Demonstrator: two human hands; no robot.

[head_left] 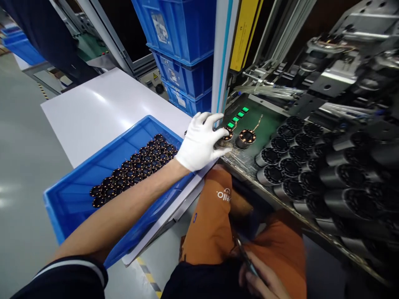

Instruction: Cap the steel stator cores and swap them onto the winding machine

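Motor stator (227, 141), copper-wound, stands near the front edge of the green machine plate (264, 109), within the grasp of the left hand (202, 143). This hand (white-gloved) is partly closed, thumb and fingers bent around the stator. The right hand (263, 274), low and blurred, is closed around a slim hand tool (247, 257); the tool's type cannot be told.

A narrow gap separates the held stator from a second stator (246, 139); a strip of plate lies between that one and the packed cylinder rows (289, 162) at right. Four lit green squares (238, 117) line the plate behind. Left of the plate, a blue crate (75, 178) of stators overhangs the front edge of the white desk (90, 110).

Lettering on the orange garment (207, 224) appears inverted and includes "llo". Text on the yellow panel (245, 35) and the crate-stack labels (160, 28) is illegible.
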